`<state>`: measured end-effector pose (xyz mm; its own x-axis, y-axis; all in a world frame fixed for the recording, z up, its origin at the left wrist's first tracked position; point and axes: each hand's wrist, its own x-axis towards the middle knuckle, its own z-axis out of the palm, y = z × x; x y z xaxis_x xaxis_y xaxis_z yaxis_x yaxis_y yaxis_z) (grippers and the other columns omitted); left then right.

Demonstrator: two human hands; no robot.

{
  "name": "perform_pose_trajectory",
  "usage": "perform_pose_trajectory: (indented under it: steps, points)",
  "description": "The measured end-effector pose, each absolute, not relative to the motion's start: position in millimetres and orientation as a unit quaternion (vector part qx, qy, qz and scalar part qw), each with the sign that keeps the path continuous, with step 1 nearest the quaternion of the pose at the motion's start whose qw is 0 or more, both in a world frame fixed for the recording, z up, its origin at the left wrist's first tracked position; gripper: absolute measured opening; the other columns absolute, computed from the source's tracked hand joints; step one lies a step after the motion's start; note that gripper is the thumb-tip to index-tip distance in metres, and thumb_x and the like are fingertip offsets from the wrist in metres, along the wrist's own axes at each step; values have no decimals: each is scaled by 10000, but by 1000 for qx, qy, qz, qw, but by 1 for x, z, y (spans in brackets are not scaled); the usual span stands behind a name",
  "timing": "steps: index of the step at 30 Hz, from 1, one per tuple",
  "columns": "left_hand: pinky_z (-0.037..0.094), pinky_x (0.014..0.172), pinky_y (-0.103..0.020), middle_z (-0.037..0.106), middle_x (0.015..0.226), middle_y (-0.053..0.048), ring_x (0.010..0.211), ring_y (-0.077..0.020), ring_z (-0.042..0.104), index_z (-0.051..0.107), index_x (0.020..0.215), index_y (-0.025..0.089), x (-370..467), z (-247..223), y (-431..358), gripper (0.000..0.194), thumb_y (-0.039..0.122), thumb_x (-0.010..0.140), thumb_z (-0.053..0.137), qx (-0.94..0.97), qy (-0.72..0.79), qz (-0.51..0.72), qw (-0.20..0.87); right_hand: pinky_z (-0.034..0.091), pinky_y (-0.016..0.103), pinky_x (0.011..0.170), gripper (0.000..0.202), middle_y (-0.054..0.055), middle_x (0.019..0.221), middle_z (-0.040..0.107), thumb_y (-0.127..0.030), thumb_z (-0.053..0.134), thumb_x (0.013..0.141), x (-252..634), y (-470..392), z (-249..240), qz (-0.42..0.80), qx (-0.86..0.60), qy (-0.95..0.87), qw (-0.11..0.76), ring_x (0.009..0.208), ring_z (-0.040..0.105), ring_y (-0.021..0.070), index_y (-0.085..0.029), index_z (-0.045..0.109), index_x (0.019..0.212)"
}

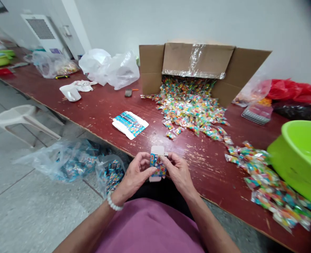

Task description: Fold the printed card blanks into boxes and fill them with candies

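A small printed candy box (158,171), blue with colourful pictures, is held between my hands at the table's front edge. White end flaps stick out at its top and bottom. My left hand (137,171) grips the box's left side, its thumb across the front. My right hand (178,171) pinches the upper right side, thumb and fingertips together at the edge. Beyond them on the table lies a stack of flat, unfolded printed boxes (130,124). Small clear packets of coloured candy (189,112) spill from an open cardboard carton (197,59) further back.
More candy packets (271,186) lie at the right by a green basin (298,158). Bags of blue filled boxes (114,175) stand on the floor at left, near a white stool (26,117). Plastic bags (110,66) and a white cup (70,93) rest on the red table (100,109).
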<state>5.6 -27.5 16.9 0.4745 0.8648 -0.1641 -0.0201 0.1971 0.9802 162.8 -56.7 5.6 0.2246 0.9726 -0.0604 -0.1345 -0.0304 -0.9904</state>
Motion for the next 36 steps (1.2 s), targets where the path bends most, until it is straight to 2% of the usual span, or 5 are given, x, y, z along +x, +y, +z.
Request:
perform_pose_trajectory:
  steps: [5,9,17,24,36]
  points:
    - [538,724,-256,681,997,-29,779,-134,656,386,1376,231,6,18,-37,642,279,817,698,554,445,410,571,547,275,675,634,-4,855,729,-422,751,804,152,-55,7,485,-509,-334,628,769,689,185,-237,481,1347]
    - [528,736,-249,681,1067,-54,795,-136,635,497,1365,215,5,18,-34,575,286,822,670,551,458,400,572,541,313,821,405,66,1053,735,-454,704,851,144,-55,1,469,-485,-375,636,940,688,216,-219,628,1173]
    - [463,705,-226,684,926,-35,814,-152,599,658,1002,185,-4,31,-26,312,434,826,723,532,404,344,660,450,272,625,430,35,719,646,-565,742,787,161,-50,-1,520,-482,-423,564,662,561,156,-143,689,724]
    - [445,739,-225,643,897,-4,817,-132,560,621,987,197,-2,34,-23,244,412,884,674,575,388,336,637,462,242,609,526,-14,710,658,-484,911,605,163,-49,13,595,-437,-316,596,627,587,127,-181,708,984]
    - [455,399,-257,661,729,-59,416,-151,574,555,1224,158,9,25,-27,764,799,835,411,357,469,243,770,470,262,573,421,47,734,691,-585,740,787,164,-46,11,508,-471,-448,565,627,606,163,-170,687,738]
